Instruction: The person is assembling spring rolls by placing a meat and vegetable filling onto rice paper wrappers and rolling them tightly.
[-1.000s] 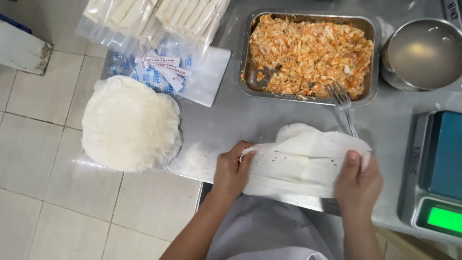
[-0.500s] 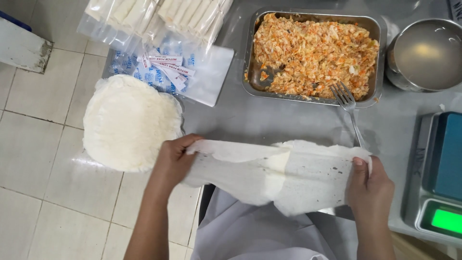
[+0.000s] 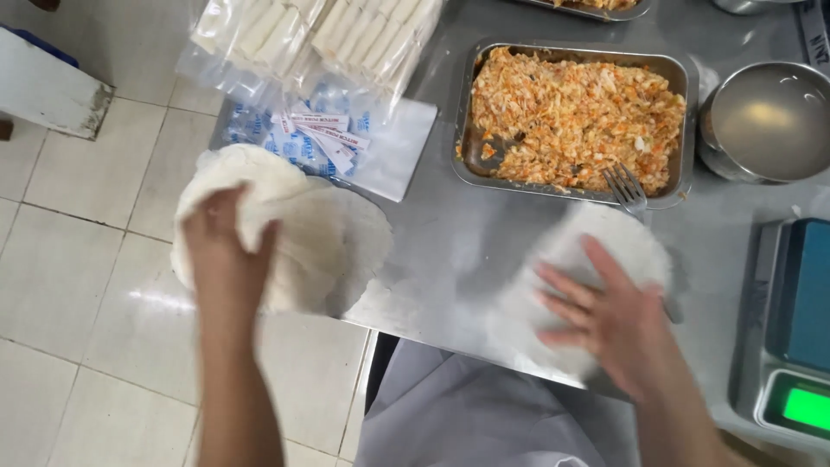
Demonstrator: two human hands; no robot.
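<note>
Right hand [image 3: 609, 324] flat, fingers spread wide, palm down on a single wrapper [image 3: 596, 259]: thin, round, white, slightly translucent sheet lying flat on the steel bench [image 3: 450, 251], just below the filling tray. Motion blur on it, edges soft, surface detail can't be read.

Left hand [image 3: 226, 259] on the wrapper stack [image 3: 294, 233] at the bench's left edge, partly overhanging the floor. Fingers curled loosely over the top sheet; blurred, so can't tell if it's gripping or just resting. Stack is the same white round sheets, top one rumpled, edges not aligned.

Around it:
- Rectangular metal tray [image 3: 575, 117] of shredded orange and white filling, a bare patch at its lower left corner.
- Fork [image 3: 627, 186] leaning on the tray's near rim, tines up, handle running under or beside the single wrapper.
- Round metal bowl [image 3: 765, 121] with pale cloudy liquid, right of the tray.
- Digital scale [image 3: 800, 346] at right edge, green lit display.
- Clear bags [image 3: 320, 35] of pale sticks and a flat plastic packet [image 3: 328, 143] behind the stack.
</note>
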